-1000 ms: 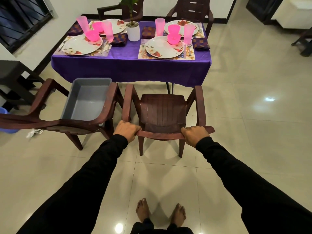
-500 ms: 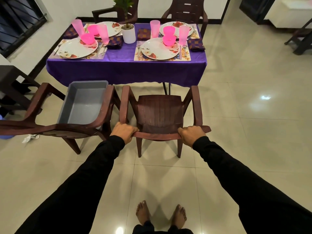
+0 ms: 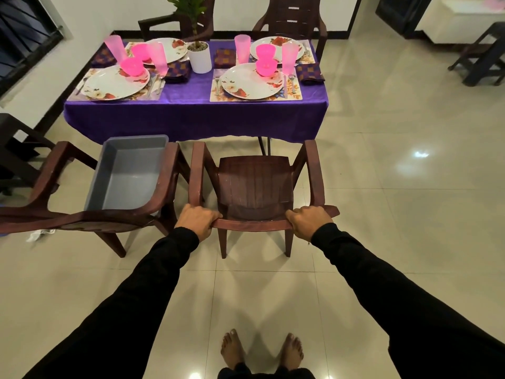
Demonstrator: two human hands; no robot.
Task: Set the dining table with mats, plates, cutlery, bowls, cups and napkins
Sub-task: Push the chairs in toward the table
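A brown plastic chair (image 3: 255, 184) stands before the table with its back toward me. My left hand (image 3: 198, 220) grips the left end of its backrest and my right hand (image 3: 308, 220) grips the right end. Beyond it the table under a purple cloth (image 3: 191, 116) carries floral mats (image 3: 296, 93), white flowered plates (image 3: 250, 82), pink bowls (image 3: 264, 67), pink cups (image 3: 289, 57), dark folded napkins (image 3: 310, 73) and cutlery (image 3: 291, 82).
To the left, a second brown chair (image 3: 164, 187) holds an empty grey tub (image 3: 128, 170). A white potted plant (image 3: 200, 57) stands mid-table. Two more chairs (image 3: 292, 17) stand behind the table. Dark furniture (image 3: 483, 56) sits far right. My bare feet (image 3: 261, 348) are on glossy tiles.
The chair with both my hands on its backrest has slid a little toward the table, and my view has tilted slightly. The table setting is unchanged.
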